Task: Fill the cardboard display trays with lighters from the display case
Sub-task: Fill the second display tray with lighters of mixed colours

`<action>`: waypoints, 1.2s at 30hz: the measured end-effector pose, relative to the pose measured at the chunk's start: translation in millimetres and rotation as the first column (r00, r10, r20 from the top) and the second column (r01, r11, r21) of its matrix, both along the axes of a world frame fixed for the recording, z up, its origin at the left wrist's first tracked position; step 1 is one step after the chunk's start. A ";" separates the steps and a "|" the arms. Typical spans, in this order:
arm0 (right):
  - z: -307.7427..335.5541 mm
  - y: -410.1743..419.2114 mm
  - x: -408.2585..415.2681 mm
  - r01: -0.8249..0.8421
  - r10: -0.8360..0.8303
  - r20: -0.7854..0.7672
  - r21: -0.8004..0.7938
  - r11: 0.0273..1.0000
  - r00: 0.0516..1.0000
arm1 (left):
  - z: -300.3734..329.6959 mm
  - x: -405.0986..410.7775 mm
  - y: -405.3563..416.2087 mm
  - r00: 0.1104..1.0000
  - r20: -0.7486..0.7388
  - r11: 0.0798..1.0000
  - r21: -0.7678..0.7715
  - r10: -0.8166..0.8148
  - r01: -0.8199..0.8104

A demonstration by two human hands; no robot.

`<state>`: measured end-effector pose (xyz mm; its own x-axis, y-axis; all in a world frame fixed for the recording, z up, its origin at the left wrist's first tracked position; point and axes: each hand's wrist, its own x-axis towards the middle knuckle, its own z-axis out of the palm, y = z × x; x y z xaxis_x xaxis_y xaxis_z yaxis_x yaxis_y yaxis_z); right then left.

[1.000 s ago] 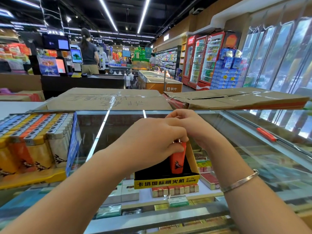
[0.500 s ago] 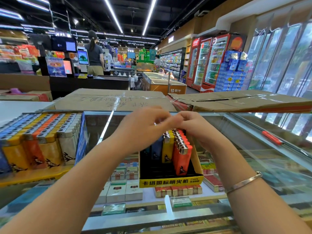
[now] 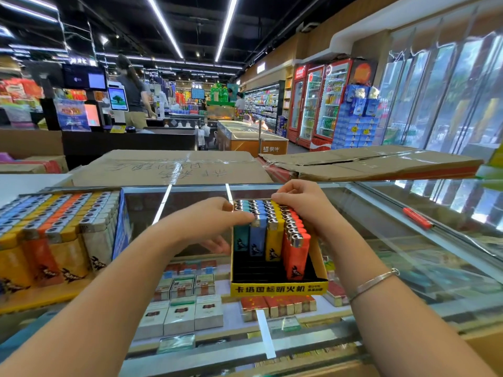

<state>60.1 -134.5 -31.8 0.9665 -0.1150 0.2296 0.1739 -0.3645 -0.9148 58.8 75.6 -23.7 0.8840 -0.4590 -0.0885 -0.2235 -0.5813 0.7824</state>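
- I find the cardboard tray [image 3: 277, 288] on the glass bench [image 3: 394, 240], holding four rows of lighters [image 3: 272, 229], its front slots bare
- Left hand [image 3: 209, 224] fingers pinch a blue lighter's metal cap; right hand [image 3: 302, 202] fingers curl over the orange row
- I judge the lighters light, rigid, slick plastic; grip by the caps
- The tray looks thin, likely to slide

Left hand [image 3: 206, 224] and right hand [image 3: 304, 205] grip lighters [image 3: 268, 229] in yellow tray [image 3: 277, 289] on glass counter [image 3: 381, 240].
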 end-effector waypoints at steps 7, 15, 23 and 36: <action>-3.7 -19.5 -1.8 0.159 -0.157 0.039 -0.036 0.987 0.987 | -31.7 1.7 -21.6 0.999 0.007 0.999 -0.042 -0.032 0.032; -20.4 -130.7 -5.3 0.693 -0.738 0.127 -0.477 0.541 0.663 | -46.7 4.0 -35.6 0.988 0.125 0.987 -0.146 0.092 -0.074; -45.5 -184.6 -16.0 0.424 -0.831 -0.148 -0.804 0.417 0.536 | -49.3 9.0 -38.3 0.980 0.155 0.987 -0.122 0.120 -0.102; -42.8 -147.0 -9.8 0.419 -0.712 0.134 -0.876 0.241 0.690 | -54.0 16.4 -37.9 0.981 0.147 0.988 -0.102 0.127 -0.113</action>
<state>50.3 -281.5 -74.6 0.7541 -0.5641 0.3364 -0.5731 -0.8153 -0.0824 75.1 37.7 -77.7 0.9330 -0.3484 0.0896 -0.2772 -0.5377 0.7963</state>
